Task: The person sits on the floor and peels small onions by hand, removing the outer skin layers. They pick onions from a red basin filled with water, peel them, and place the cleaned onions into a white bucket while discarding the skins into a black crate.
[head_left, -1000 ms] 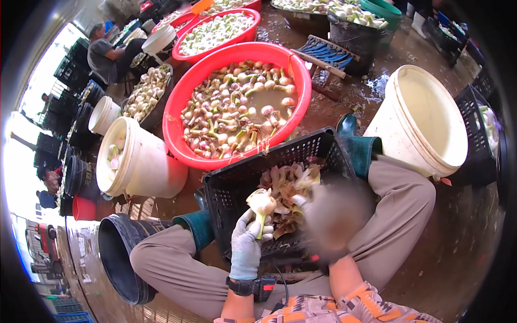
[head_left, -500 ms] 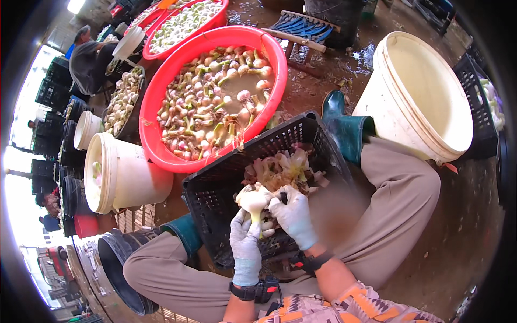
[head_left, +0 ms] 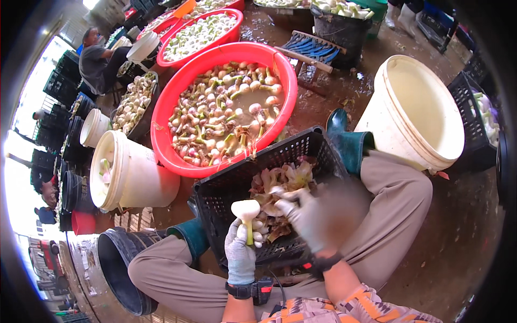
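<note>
A peeled white garlic bulb [head_left: 245,209] with a short green stem stands upright in my gloved left hand [head_left: 240,252], whose fingers wrap the stem. My gloved right hand [head_left: 308,216] is apart from it, to the right, smeared by motion over the black plastic crate [head_left: 214,229]. Whether it holds anything is lost in the blur. Below both hands, the crate contains a heap of loose garlic skins [head_left: 285,182], pale and purplish. It rests between my knees.
Beyond the crate stands a red tub [head_left: 293,89] of unpeeled garlic in water. White buckets [head_left: 156,180] flank me left and right [head_left: 371,110]; a black bucket [head_left: 110,269] lies tilted by my left knee. A blue-strapped stool [head_left: 309,51] stands farther back. Another person [head_left: 96,64] sits far left.
The outer skin has come off the bulb, which now shows smooth and white. My right hand has pulled away from it to the right. The head view has shifted slightly.
</note>
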Available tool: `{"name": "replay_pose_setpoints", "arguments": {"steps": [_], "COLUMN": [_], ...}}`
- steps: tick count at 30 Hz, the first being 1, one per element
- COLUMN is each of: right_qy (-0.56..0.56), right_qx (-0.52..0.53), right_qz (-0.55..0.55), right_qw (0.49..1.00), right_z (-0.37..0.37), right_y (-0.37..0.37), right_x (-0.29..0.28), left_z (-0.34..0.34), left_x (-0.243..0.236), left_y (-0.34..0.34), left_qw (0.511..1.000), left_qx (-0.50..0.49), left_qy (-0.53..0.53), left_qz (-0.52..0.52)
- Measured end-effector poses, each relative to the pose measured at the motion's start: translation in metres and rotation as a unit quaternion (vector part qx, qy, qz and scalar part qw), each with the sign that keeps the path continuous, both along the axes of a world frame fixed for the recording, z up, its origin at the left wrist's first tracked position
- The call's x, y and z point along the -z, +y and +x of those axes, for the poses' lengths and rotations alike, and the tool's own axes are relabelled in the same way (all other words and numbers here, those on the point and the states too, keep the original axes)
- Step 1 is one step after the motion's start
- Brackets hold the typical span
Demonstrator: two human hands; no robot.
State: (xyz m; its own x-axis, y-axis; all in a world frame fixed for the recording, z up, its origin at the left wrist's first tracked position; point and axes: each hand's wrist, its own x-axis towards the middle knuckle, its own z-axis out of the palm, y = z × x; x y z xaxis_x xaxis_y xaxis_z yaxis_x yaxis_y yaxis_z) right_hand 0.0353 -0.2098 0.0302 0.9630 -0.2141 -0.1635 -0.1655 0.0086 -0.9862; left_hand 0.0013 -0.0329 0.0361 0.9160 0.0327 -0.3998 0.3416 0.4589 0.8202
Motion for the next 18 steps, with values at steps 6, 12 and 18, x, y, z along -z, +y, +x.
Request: {"name": "replay_pose_setpoints", "arguments": {"steps": [6,12,18], "right_qy": [0.100,0.049,0.133], "right_qx": [-0.051,0.004,0.020], "right_qz": [0.241,0.132,0.267], "right_qw": [0.964,0.990,0.954], "right_z": [0.000,-0.007,0.004], "right_y": [0.015,0.021,0.004], "right_x": [0.021,0.048,0.032], "left_z": [-0.005,-0.007,0.021], "left_x": [0.013,-0.020,-0.079], "left_y": [0.001,0.032,0.126], "left_qw": [0.964,0.904,0.868], "left_qx": [0.045,-0.039,-0.286], "left_qy": [-0.031,-0.077,-0.219], "left_qz": [-0.259,-0.419,-0.343]}}
